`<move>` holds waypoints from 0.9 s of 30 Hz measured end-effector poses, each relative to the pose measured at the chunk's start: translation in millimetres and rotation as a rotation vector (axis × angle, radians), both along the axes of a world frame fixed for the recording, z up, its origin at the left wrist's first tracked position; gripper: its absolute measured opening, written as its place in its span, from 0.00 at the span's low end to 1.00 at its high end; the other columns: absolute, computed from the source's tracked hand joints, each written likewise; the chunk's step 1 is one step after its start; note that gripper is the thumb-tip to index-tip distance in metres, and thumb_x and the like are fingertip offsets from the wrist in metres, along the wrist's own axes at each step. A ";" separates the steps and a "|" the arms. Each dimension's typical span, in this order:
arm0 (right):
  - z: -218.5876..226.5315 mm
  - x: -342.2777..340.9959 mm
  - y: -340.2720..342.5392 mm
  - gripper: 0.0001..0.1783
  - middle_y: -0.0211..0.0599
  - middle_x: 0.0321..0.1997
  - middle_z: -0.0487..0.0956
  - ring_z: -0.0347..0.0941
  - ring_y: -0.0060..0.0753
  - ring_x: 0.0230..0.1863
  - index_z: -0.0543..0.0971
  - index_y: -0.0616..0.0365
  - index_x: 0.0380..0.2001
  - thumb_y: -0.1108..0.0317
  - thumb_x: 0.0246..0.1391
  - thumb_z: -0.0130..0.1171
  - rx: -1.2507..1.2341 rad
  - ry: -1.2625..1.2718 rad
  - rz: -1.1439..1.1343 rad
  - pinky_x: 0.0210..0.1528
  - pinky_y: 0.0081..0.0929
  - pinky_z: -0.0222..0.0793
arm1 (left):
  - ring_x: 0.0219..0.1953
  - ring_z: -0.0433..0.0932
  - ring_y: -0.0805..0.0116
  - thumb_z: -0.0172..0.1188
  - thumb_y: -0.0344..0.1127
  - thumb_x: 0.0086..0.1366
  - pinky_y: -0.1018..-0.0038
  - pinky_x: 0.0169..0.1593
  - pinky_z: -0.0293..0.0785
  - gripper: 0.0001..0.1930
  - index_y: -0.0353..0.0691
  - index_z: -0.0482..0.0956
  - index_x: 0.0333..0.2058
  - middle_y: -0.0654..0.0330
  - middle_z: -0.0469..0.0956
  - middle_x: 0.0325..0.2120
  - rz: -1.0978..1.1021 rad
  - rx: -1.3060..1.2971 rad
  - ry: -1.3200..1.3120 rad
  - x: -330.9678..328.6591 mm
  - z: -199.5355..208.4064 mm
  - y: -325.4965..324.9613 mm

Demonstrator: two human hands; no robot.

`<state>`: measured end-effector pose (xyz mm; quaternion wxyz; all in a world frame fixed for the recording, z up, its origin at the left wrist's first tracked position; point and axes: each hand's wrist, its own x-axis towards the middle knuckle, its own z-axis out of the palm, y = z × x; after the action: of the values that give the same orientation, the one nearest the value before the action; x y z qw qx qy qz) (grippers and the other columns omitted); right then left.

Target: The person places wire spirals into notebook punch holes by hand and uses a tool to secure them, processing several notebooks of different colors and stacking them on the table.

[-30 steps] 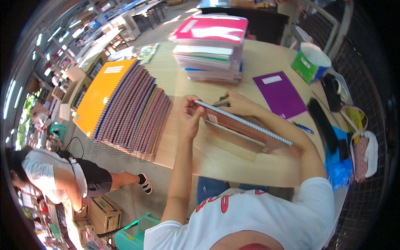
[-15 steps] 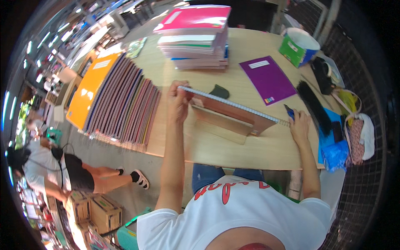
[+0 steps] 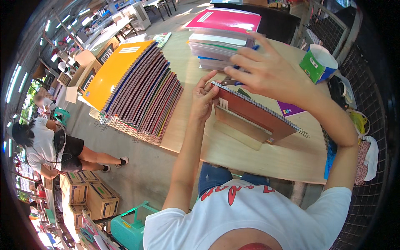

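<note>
A brown-covered spiral notebook stands on edge with its coil upward, leaning at a wooden board on the table. Its left end is pinched in my left hand. Loose coil wire sticks out past its right end. My right hand is closed around blue-handled pliers, whose dark jaws are at the coil's left end, close to my left fingers. Whether the jaws touch the wire I cannot tell. Behind the notebook, a purple notebook lies mostly hidden by my right arm.
A tall stack of spiral notebooks with an orange cover on top stands at the left. Pink-topped notebooks are piled at the back. A green-and-blue round container sits back right, beside wire mesh. Another person stands at far left.
My right hand has swung with the pliers from the notebook's right end up and across to its left end. My left hand still grips the notebook. The whole view has shifted.
</note>
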<state>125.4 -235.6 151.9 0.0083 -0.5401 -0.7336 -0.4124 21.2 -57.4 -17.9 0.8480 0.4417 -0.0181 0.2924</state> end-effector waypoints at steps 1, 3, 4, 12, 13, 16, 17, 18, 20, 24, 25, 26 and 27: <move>3.3 -1.6 9.9 0.13 0.26 0.39 0.76 0.72 0.28 0.49 0.80 0.51 0.38 0.65 0.45 0.61 0.001 -0.004 0.000 0.68 0.54 0.51 | 0.36 0.80 0.75 0.68 0.29 0.59 0.84 0.29 0.74 0.28 0.37 0.68 0.58 0.58 0.81 0.39 0.006 -0.006 -0.008 1.4 2.4 -2.3; 8.2 -5.2 24.3 0.13 0.27 0.39 0.75 0.72 0.27 0.51 0.80 0.53 0.38 0.67 0.45 0.61 -0.093 -0.111 0.076 0.72 0.55 0.49 | 0.36 0.80 0.75 0.68 0.29 0.59 0.85 0.28 0.74 0.30 0.37 0.67 0.59 0.58 0.81 0.40 0.013 -0.011 -0.018 1.8 2.1 -1.1; 10.0 -8.1 29.0 0.13 0.27 0.39 0.75 0.72 0.27 0.51 0.80 0.53 0.38 0.67 0.45 0.61 -0.092 -0.114 0.076 0.72 0.55 0.49 | 0.35 0.80 0.76 0.68 0.29 0.59 0.85 0.28 0.73 0.30 0.37 0.66 0.59 0.59 0.81 0.38 0.008 -0.013 -0.015 1.8 -2.0 1.6; 8.2 -12.5 51.5 0.06 0.26 0.31 0.77 0.74 0.25 0.45 0.84 0.49 0.23 0.67 0.39 0.60 -0.070 -0.349 0.177 0.70 0.51 0.53 | 0.31 0.78 0.78 0.70 0.29 0.58 0.86 0.27 0.71 0.33 0.39 0.65 0.60 0.65 0.79 0.31 -0.001 -0.028 -0.018 7.8 -15.2 9.3; 7.7 -15.6 49.9 0.06 0.26 0.31 0.77 0.74 0.25 0.45 0.84 0.49 0.23 0.67 0.39 0.60 -0.072 -0.349 0.180 0.70 0.51 0.53 | 0.31 0.78 0.78 0.70 0.28 0.57 0.85 0.28 0.73 0.34 0.39 0.64 0.61 0.64 0.79 0.31 -0.008 -0.026 -0.028 8.1 -16.3 11.1; 11.3 -19.2 39.9 0.11 0.34 0.32 0.77 0.75 0.32 0.44 0.82 0.58 0.31 0.65 0.43 0.61 -0.235 -0.240 -0.072 0.62 0.44 0.64 | 0.32 0.79 0.77 0.69 0.26 0.57 0.83 0.32 0.76 0.36 0.38 0.62 0.62 0.63 0.80 0.31 -0.004 -0.018 -0.052 5.6 -11.7 5.8; 15.3 -15.9 39.7 0.14 0.38 0.33 0.78 0.76 0.37 0.43 0.82 0.59 0.34 0.62 0.46 0.61 -0.436 0.093 -0.292 0.56 0.43 0.67 | 0.33 0.79 0.76 0.69 0.25 0.57 0.81 0.35 0.78 0.37 0.37 0.61 0.63 0.63 0.80 0.31 0.009 -0.014 -0.068 4.9 -8.6 2.7; 17.6 -13.3 39.2 0.17 0.42 0.34 0.79 0.76 0.43 0.41 0.82 0.60 0.37 0.59 0.50 0.62 -0.630 0.432 -0.509 0.50 0.41 0.69 | 0.33 0.79 0.76 0.69 0.25 0.57 0.81 0.35 0.78 0.37 0.37 0.61 0.63 0.63 0.80 0.31 0.009 -0.014 -0.067 4.2 -6.3 0.3; 17.1 -7.5 37.8 0.19 0.45 0.36 0.79 0.76 0.47 0.41 0.82 0.61 0.41 0.57 0.52 0.61 -0.677 0.697 -0.545 0.48 0.40 0.70 | 0.35 0.80 0.74 0.67 0.23 0.58 0.78 0.38 0.80 0.37 0.36 0.59 0.64 0.61 0.81 0.32 0.046 -0.026 -0.098 3.1 -3.1 -3.3; -20.2 15.3 15.0 0.22 0.53 0.42 0.81 0.78 0.53 0.43 0.82 0.60 0.44 0.54 0.53 0.60 -0.253 0.804 -0.184 0.47 0.40 0.72 | 0.34 0.80 0.74 0.68 0.23 0.58 0.79 0.39 0.79 0.38 0.36 0.58 0.64 0.61 0.81 0.31 0.093 -0.007 -0.080 0.1 -5.0 -0.6; -13.0 15.7 5.7 0.23 0.52 0.44 0.81 0.78 0.51 0.45 0.81 0.60 0.46 0.54 0.53 0.60 -0.207 0.900 -0.253 0.49 0.39 0.71 | 0.38 0.79 0.72 0.69 0.25 0.57 0.74 0.42 0.79 0.39 0.36 0.58 0.65 0.60 0.81 0.34 0.142 0.070 -0.030 -5.0 -6.0 3.0; -5.6 16.9 -7.3 0.23 0.52 0.46 0.81 0.78 0.49 0.47 0.80 0.60 0.47 0.55 0.54 0.60 -0.164 0.995 -0.321 0.50 0.37 0.71 | 0.42 0.79 0.70 0.70 0.27 0.56 0.69 0.45 0.78 0.40 0.37 0.58 0.65 0.58 0.81 0.37 0.192 0.147 0.021 -10.3 -7.4 6.0; -9.4 27.7 -37.6 0.22 0.49 0.47 0.81 0.78 0.47 0.49 0.81 0.59 0.47 0.56 0.54 0.60 -0.077 1.025 -0.387 0.52 0.36 0.70 | 0.47 0.76 0.66 0.71 0.31 0.55 0.64 0.48 0.76 0.39 0.40 0.60 0.64 0.57 0.79 0.41 0.460 0.468 0.123 -11.0 2.1 -4.5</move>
<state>153.1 -273.1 142.4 0.2687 -0.7967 -0.5376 -0.0632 10.2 -61.9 -15.9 0.6347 0.6339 0.0669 0.4369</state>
